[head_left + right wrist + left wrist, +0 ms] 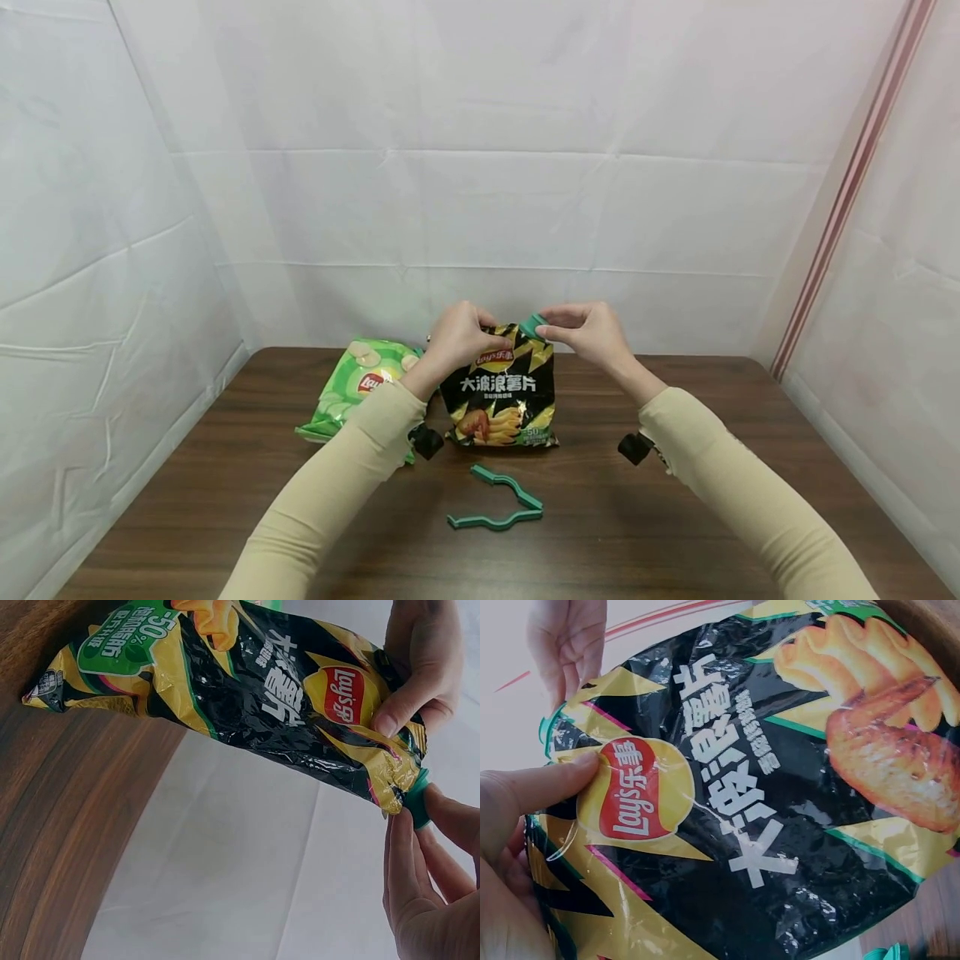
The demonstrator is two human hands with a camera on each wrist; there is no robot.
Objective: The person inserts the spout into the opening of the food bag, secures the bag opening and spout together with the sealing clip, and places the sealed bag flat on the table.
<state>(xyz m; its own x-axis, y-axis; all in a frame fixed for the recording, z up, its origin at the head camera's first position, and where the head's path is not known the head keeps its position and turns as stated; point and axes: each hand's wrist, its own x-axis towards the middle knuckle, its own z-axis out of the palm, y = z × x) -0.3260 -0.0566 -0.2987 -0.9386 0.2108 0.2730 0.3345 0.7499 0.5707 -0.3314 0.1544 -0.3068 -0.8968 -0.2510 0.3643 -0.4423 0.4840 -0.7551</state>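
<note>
A black and yellow Lay's chip bag (495, 396) stands upright on the table, its lower edge on the wood. With the thumb on its front and the fingers behind, my left hand (459, 337) grips the bag's top edge near the round logo. At the top right corner, my right hand (592, 335) pinches a small teal green cap-like piece (416, 799) between thumb and fingers. This piece touches the bag's corner; how it sits on the bag is partly hidden by the fingers.
A green Lay's chip bag (352, 387) lies tilted at the left, partly behind my left forearm. An unfolded teal bag clip (498, 523) lies on the brown wooden table (637, 533) in front of the black bag. White sheeting (525, 208) hangs behind and at both sides.
</note>
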